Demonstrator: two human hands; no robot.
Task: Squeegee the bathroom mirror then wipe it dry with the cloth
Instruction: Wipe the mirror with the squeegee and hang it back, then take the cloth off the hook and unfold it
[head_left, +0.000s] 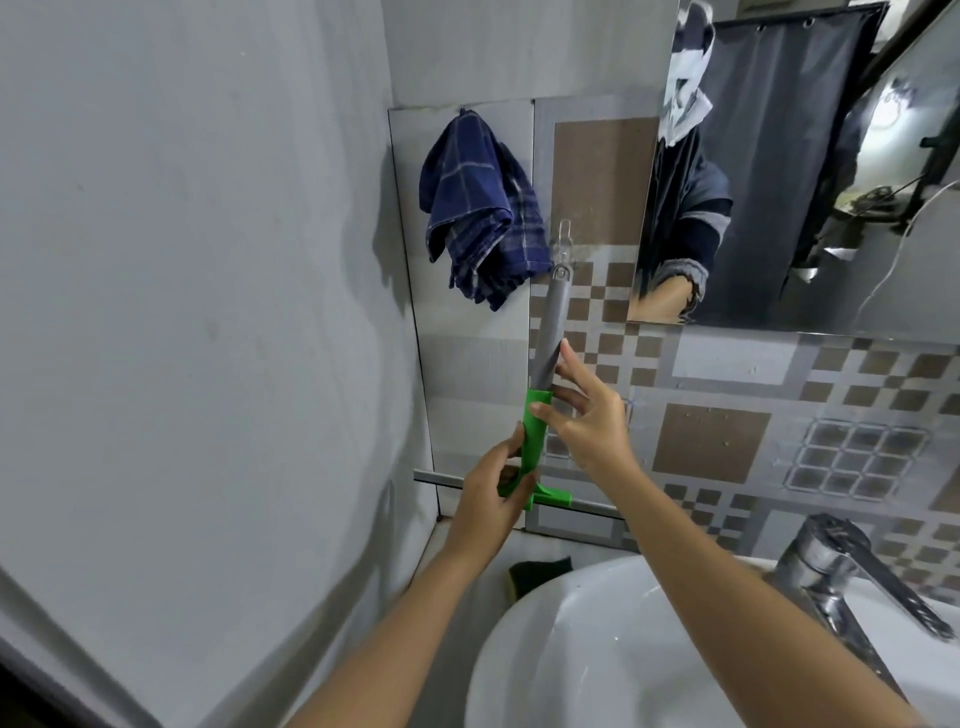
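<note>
A squeegee (549, 332) with a grey handle and a green neck hangs upright against the tiled wall, its top at a clear wall hook (563, 236) and its blade bar (441, 480) at the bottom. My left hand (493, 499) grips the green neck just above the blade. My right hand (587, 415) has spread fingers touching the handle where grey meets green. A dark blue checked cloth (480, 208) hangs from a hook to the upper left. The mirror (810, 182) is mounted at the upper right, reflecting a person.
A white sink basin (545, 649) sits below my arms, with a chrome tap (841, 566) at its right. A dark sponge (540, 571) lies behind the basin rim. A plain grey wall closes in on the left.
</note>
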